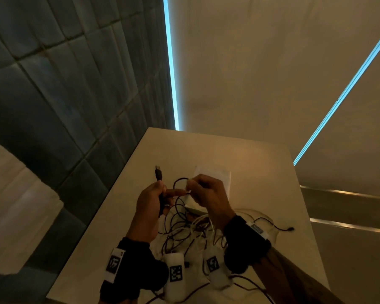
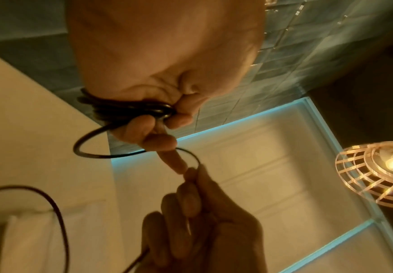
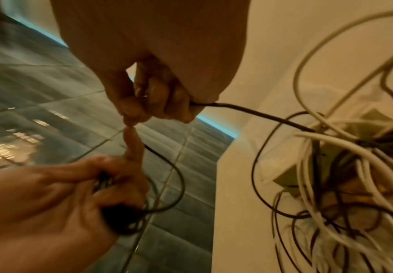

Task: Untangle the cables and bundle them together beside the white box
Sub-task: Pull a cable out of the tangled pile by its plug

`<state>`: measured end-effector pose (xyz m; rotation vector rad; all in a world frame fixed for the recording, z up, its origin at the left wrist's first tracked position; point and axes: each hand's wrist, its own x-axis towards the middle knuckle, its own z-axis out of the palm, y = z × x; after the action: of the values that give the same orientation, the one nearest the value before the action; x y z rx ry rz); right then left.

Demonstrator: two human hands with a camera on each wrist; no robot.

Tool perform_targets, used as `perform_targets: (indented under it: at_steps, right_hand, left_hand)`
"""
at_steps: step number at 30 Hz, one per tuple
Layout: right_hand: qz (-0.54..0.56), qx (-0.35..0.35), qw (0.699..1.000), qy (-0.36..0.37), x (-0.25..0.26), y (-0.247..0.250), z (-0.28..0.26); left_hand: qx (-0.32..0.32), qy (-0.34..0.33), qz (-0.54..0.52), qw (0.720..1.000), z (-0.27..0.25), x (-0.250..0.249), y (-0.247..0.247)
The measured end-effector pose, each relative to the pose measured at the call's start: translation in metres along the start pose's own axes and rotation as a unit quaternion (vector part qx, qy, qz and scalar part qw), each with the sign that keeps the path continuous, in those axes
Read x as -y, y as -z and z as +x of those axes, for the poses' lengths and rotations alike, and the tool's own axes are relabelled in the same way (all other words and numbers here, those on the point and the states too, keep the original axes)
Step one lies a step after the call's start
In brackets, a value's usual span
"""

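A black cable (image 1: 175, 181) runs between both hands above the table. My left hand (image 1: 162, 189) grips several coils of it, and its USB plug (image 1: 158, 172) sticks up past the fingers. The coils (image 2: 125, 109) sit in the left hand (image 2: 167, 118), whose index finger points at the right hand. My right hand (image 1: 190, 187) pinches the same cable (image 3: 249, 110) between thumb and fingertips (image 3: 130, 112). The white box (image 1: 219, 173) lies flat just behind the right hand. A tangle of black and white cables (image 1: 191, 229) lies on the table under my wrists.
The pale table (image 1: 250, 163) stands against a dark panelled wall (image 1: 64, 95) on the left. A loose black cable end (image 1: 291, 228) lies at the table's right side. The tangle (image 3: 342, 166) fills the space beside the right wrist. A ceiling lamp (image 2: 387, 170) glows overhead.
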<state>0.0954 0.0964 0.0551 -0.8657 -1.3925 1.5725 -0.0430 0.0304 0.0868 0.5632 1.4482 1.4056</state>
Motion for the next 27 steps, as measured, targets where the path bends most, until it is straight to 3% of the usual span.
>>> perform_targets:
  at_steps: [4, 7, 12, 17, 22, 24, 27]
  right_hand:
    - [-0.017, 0.125, 0.992, 0.025, 0.007, -0.009, -0.018]
    - [-0.017, 0.162, 0.987, 0.004, -0.010, -0.007, -0.026]
    - [-0.037, 0.120, 0.992, -0.027, -0.051, 0.012, -0.019]
    - [-0.108, 0.094, 0.989, -0.037, -0.089, 0.025, -0.013]
    - [-0.109, 0.084, 0.989, -0.057, -0.108, 0.027, -0.016]
    - [-0.131, 0.071, 0.986, -0.076, -0.118, 0.031, -0.015]
    - [-0.139, 0.011, 0.984, -0.109, -0.112, 0.035, -0.010]
  left_hand:
    - [0.064, 0.028, -0.134, 0.988, -0.004, -0.014, -0.007]
    - [0.114, 0.016, -0.210, 0.971, -0.004, -0.026, -0.010]
    - [0.151, -0.048, -0.227, 0.961, -0.004, -0.036, -0.004]
    - [0.169, -0.064, -0.218, 0.959, -0.009, -0.039, -0.002]
    - [0.181, -0.089, -0.256, 0.946, -0.011, -0.049, 0.006]
    - [0.165, -0.098, -0.247, 0.950, -0.011, -0.050, 0.010]
    - [0.096, -0.104, -0.138, 0.980, -0.009, -0.043, 0.012]
